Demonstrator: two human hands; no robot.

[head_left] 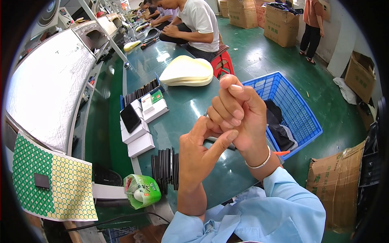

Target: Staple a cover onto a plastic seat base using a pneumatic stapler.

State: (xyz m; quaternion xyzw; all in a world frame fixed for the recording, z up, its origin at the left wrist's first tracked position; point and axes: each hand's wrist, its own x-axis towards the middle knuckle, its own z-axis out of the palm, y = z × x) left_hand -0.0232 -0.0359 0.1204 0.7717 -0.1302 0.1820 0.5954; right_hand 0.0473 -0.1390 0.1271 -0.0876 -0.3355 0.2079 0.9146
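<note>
Both hands are raised together over the green table (190, 103). My right hand (239, 107) has its fingers curled in and the thumb bent against the index finger; whatever is between them is too small or hidden to make out. My left hand (198, 152) meets it from below, its thumb lying against the right palm near the wrist and its other fingers bent and partly hidden. A narrow dark object with a pale edge shows behind the hands. Black flat strips (165, 166) stand in a row left of my left hand.
White boxes (139, 146) carry a black phone (130, 118). Beyond lie cream foam pads (187, 72) and a tray of dark pieces (139, 92). A blue crate (302, 117) holds dark cloth. A green packet (144, 190) and a dotted sheet (73, 182) are left. A seated person (198, 24) works ahead.
</note>
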